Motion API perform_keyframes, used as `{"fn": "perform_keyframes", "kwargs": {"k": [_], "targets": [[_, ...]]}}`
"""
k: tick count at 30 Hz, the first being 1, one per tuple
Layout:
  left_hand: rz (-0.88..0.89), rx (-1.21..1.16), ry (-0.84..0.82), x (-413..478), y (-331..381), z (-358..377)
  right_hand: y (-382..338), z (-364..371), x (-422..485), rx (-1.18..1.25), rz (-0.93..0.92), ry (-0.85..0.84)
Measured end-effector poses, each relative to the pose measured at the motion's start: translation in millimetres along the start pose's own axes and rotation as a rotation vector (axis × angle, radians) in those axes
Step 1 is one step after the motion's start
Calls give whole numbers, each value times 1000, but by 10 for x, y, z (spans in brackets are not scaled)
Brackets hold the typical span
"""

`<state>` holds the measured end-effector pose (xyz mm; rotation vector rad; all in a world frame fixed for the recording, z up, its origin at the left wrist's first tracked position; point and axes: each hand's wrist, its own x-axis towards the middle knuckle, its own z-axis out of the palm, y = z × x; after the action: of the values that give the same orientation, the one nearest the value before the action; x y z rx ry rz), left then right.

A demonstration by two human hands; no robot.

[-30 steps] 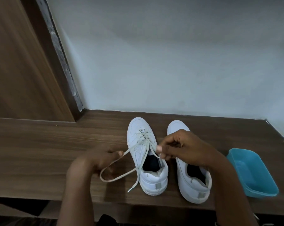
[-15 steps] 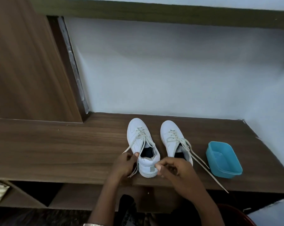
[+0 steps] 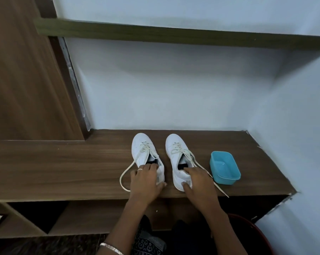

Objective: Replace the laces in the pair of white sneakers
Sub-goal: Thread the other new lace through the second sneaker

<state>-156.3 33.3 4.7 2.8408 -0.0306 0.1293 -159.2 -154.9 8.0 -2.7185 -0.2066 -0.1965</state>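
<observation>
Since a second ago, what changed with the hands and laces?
Both hands let go of the lace of the left sneaker. The left hand now grips that sneaker's heel, and the right hand moved across to grip the heel of the right sneaker. Unchanged: sneakers side by side on the bench, both untied, blue container to their right.
</observation>
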Motion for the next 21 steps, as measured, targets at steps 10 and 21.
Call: {"fn": "perform_keyframes", "kwargs": {"k": [10, 21], "targets": [[-27, 172, -182, 374, 9, 149, -48, 137, 364, -279, -34, -218], [63, 51, -187, 860, -54, 223, 44, 260, 964, -152, -19, -339]]}}
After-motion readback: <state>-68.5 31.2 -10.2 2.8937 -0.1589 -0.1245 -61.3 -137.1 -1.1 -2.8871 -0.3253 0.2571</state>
